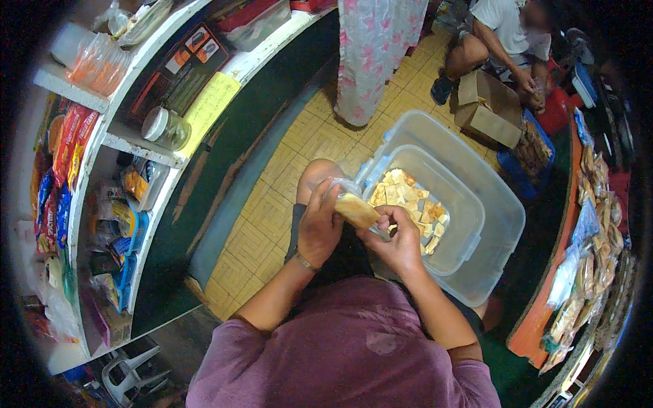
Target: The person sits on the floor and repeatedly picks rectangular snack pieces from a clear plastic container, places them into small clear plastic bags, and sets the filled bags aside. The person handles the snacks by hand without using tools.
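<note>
My left hand (321, 221) is closed around a small clear plastic bag (356, 210) filled with a stack of flat yellow-brown pieces, perhaps biscuits or toasted bread. My right hand (400, 239) pinches at the near right end of that bag, fingertips together. Just beyond my hands, a clear plastic tub (464, 224) holds many loose square pieces (408, 197) of the same yellow and brown colour. It sits inside or against a larger clear plastic bin (500, 204). Whether the bag's end is sealed is hidden by my fingers.
Shelves with packets and a lidded jar (165, 128) line the left. A patterned curtain (371, 61) hangs ahead. At the far right a person (507, 41) crouches by a cardboard box (488, 109) and a blue crate (529, 153). Bagged goods (592, 238) cover a ledge at right.
</note>
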The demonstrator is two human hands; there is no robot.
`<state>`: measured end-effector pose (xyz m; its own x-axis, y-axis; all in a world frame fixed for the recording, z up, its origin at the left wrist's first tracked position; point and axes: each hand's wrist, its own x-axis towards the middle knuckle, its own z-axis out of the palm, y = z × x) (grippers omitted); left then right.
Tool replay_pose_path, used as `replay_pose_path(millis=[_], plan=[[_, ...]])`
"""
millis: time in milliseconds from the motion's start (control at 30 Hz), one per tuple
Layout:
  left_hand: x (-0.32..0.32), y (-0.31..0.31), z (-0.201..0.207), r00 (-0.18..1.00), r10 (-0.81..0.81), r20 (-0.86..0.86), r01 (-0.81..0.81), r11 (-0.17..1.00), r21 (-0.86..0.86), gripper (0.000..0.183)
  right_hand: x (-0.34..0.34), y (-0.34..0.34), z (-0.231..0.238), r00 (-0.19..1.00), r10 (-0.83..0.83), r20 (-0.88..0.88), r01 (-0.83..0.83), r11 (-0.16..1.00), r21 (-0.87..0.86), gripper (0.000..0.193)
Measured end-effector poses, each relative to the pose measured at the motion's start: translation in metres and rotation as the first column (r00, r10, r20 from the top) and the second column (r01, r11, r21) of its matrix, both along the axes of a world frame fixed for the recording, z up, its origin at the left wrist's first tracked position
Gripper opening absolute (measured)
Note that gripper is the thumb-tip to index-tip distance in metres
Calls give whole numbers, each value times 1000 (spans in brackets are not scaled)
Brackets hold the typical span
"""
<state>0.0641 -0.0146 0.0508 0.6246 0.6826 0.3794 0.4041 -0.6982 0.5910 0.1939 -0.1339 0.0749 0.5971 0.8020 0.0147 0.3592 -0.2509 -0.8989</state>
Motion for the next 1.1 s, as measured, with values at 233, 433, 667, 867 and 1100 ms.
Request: replay_pose_path(millis=[233, 433, 667, 867, 1100], plan=[[-3, -11, 0, 996, -38, -78, 28, 993, -117, 54, -7, 12, -12, 994, -47, 95, 47, 999, -2, 45], [-4, -23, -2, 989, -91, -114, 79, 991, -104, 58, -10, 22, -16, 982, -23, 187, 30, 999, -31, 46], [-14, -31, -11, 990, -105, -99, 96, 992, -86, 53, -14, 34, -27, 975, 43, 219, -31, 998, -61, 47], [-32, -31, -10, 986, -132, -102, 133, 991, 3, 45, -17, 37, -22, 980, 131, 152, -120, 989, -83, 52], [-38, -32, -17, 990, -135, -46, 134, 991, -17, 45, -13, 41, -31, 903, 327, 277, -342, 940, 7, 64]])
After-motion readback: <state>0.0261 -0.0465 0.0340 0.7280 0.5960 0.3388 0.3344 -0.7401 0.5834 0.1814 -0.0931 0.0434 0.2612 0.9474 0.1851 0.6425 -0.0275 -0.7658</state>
